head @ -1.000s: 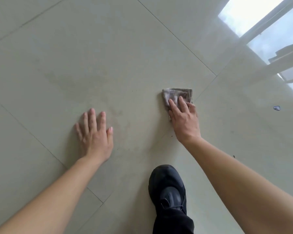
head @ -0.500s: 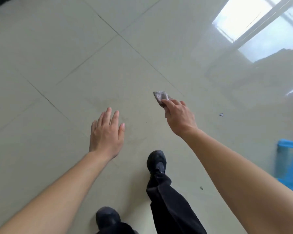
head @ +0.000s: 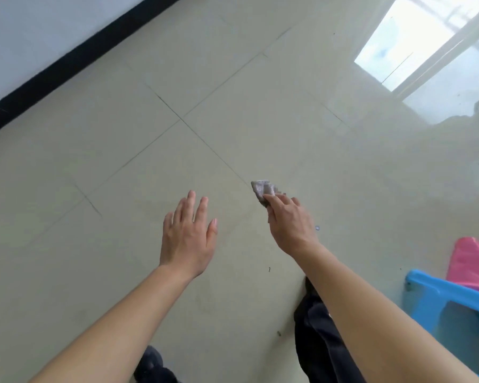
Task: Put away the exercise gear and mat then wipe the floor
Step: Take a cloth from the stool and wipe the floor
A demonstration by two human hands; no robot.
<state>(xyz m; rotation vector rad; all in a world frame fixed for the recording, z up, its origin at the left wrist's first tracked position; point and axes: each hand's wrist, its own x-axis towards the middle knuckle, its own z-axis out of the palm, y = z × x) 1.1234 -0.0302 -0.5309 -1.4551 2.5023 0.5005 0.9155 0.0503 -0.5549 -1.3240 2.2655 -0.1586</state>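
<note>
While the right hand (head: 291,225) pinches the rag (head: 262,189) — left hand (head: 187,240) bare, fingers (head: 183,210) released — flatten it, wipe the floor (head: 233,106) in overlaps.

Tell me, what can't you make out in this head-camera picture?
All in the head view:
- cloth: mostly covered by the right hand gripping it; its full size is hidden.
- blue plastic item: cut off by the right and bottom edges; unclear what it is.
- pink item: cut by the right edge, partly behind the blue one.
- speck beside the right hand: too small to identify.
</note>
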